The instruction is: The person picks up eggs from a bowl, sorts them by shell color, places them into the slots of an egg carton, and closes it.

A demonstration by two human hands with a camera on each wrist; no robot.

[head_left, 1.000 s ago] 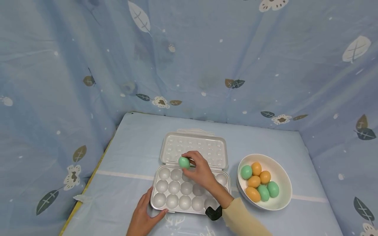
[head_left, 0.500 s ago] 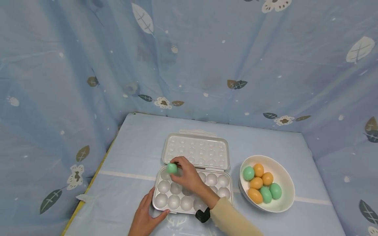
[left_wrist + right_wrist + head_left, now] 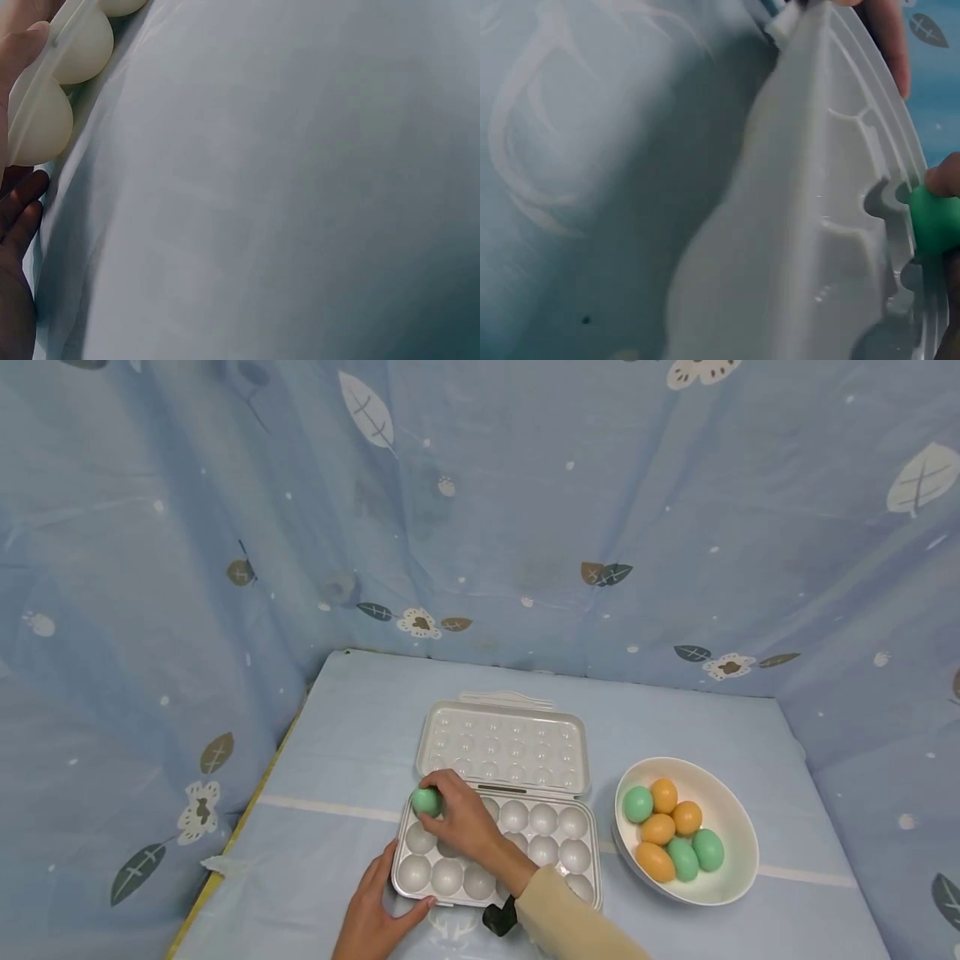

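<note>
My right hand (image 3: 467, 824) pinches a green egg (image 3: 425, 802) between thumb and fingers, right at the far-left cup of a white egg carton (image 3: 543, 850). The right wrist view shows the same green egg (image 3: 934, 221) near the carton's rim, with a fingertip on it. At the carton's front-left corner, my left hand (image 3: 372, 914) grips the edge, thumb along the front and fingers along the left side. From the left wrist, the thumb lies on the rim above the rounded cups (image 3: 45, 124). The visible cups hold no eggs; the right hand and forearm hide some.
The carton's lid (image 3: 502, 747) lies folded back behind it. To the right stands a white bowl (image 3: 727, 860) with several orange and green eggs. Pale blue cloth (image 3: 330, 735) covers the table, and a patterned curtain (image 3: 495, 510) rises behind. A black strap piece (image 3: 498, 918) sits at the right wrist.
My right hand has carried the green egg leftward across the back row and lowered it to the far-left cup. The left hand stays at the carton's corner; the view has shifted slightly.
</note>
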